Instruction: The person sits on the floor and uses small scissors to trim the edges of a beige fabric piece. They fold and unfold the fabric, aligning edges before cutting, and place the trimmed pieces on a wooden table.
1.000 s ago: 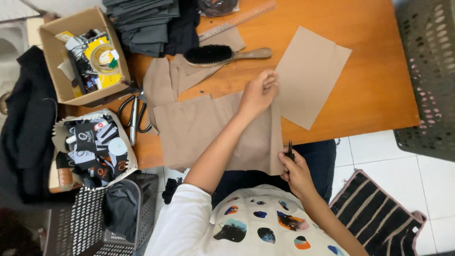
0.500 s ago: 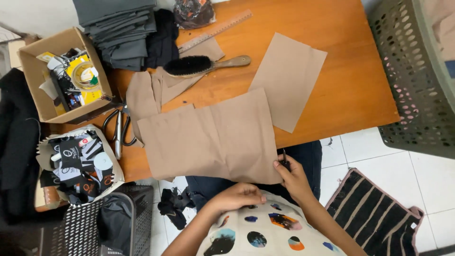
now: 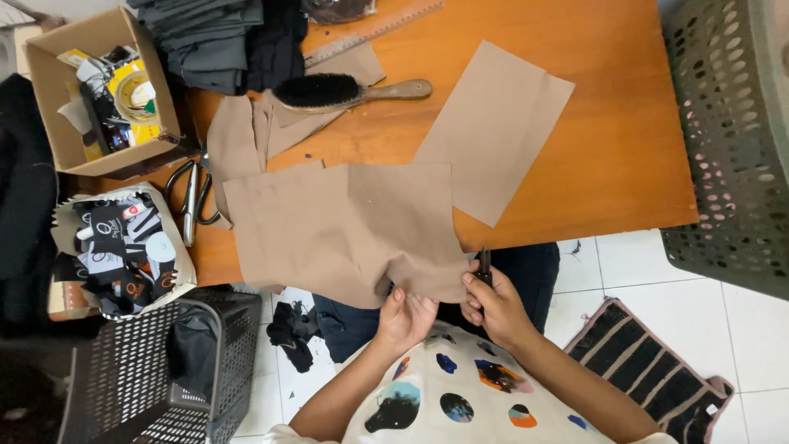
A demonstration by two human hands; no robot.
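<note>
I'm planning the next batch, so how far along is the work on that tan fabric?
Looks done: a cut tan rectangle lies flat on the table. In hand: the left hand holds the hanging edge of the large tan piece; the right hand grips a small dark tool. Left: more tan pieces wait beside the brush.

Our two bare forearms angled up from the lower frame, left hand [image 3: 404, 316] with fingers curled and thumb raised, right hand [image 3: 493, 306] just beside it, fingers closed in a pinch, wrists near each other
</note>
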